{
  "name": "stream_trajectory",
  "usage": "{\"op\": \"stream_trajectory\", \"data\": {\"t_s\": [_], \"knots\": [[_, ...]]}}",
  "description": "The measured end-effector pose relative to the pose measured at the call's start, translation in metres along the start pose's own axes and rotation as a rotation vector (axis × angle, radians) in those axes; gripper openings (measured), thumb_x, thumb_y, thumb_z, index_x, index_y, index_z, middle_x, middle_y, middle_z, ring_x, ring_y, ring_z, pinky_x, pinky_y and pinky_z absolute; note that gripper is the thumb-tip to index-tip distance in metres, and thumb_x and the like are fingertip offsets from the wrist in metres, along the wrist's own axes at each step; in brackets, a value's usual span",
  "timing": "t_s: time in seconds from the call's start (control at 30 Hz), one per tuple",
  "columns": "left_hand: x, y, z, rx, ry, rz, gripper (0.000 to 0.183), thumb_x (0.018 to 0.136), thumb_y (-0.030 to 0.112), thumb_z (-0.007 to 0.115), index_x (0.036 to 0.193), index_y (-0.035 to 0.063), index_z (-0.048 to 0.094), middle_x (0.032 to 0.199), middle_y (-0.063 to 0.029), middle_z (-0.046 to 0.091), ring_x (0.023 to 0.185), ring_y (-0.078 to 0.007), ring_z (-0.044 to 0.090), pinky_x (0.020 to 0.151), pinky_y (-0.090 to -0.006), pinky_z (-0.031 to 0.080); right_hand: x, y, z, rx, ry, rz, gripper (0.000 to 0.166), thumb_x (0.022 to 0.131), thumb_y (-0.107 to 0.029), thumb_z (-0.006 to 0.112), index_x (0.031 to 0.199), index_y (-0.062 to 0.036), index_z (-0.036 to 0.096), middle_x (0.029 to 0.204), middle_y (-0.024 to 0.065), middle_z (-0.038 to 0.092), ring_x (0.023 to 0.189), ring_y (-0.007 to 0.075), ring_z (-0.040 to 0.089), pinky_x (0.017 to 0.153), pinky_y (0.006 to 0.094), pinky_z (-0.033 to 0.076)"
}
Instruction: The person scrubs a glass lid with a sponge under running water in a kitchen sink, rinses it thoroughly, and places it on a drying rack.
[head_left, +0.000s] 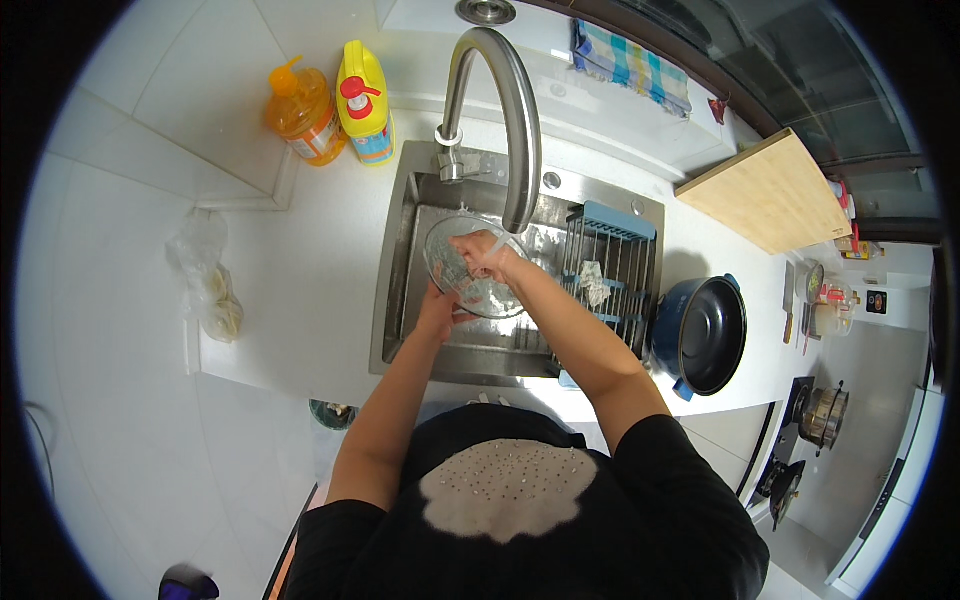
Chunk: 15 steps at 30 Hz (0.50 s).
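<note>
Over the stainless steel sink (420, 330) I have a round clear glass piece (491, 301), a lid or a shallow bowl. My left hand (438, 311) grips its near left edge, with the fingers partly beneath. Across the glass, my right hand (480, 253) rests with curled fingers; whether something is inside them is hidden. A thin stream of water (501, 244) falls from the gooseneck faucet (525, 150) onto my right hand and wrist.
A blue-ended draining rack (615, 225) spans the sink's right side, with a crumpled pale cloth (594, 283) on it. Beside it stands a blue pot (705, 337). Bottles of orange liquid (304, 112) and yellow detergent (365, 105) stand left; a cutting board (769, 195) leans right.
</note>
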<state>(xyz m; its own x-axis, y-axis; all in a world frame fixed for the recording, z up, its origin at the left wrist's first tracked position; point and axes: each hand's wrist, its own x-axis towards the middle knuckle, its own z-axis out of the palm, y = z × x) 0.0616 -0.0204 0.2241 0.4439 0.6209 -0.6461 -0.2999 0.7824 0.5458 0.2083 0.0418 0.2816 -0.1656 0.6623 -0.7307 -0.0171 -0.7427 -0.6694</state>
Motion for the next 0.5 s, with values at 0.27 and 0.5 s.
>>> {"op": "stream_trajectory", "data": {"t_s": [0.27,0.5], "knots": [[-0.001,0.005,0.01,0.032,0.033,0.005,0.062,0.082,-0.004,0.038,0.136,0.0184,0.019,0.119,-0.0127,0.052,0.089,-0.0289,0.064,0.06,-0.0394,0.058,0.019,0.002,-0.004,0.294,-0.179,0.185,0.029,0.093,-0.028,0.04,0.068,-0.0127,0.044,0.049,-0.0058,0.029,0.037,0.0076,0.024,0.035,0.0258,0.016],[0.01,-0.002,-0.005,0.006,-0.023,0.042,0.045,0.084,0.001,0.043,0.125,0.0156,0.031,0.113,-0.0101,0.054,0.087,-0.0282,0.064,0.057,-0.0401,0.058,0.024,-0.001,0.02,-0.082,-0.063,-0.073,0.027,0.09,-0.028,0.047,0.085,-0.0042,0.06,0.063,0.0036,0.056,0.05,0.0121,0.051,0.045,0.0246,0.04]]}}
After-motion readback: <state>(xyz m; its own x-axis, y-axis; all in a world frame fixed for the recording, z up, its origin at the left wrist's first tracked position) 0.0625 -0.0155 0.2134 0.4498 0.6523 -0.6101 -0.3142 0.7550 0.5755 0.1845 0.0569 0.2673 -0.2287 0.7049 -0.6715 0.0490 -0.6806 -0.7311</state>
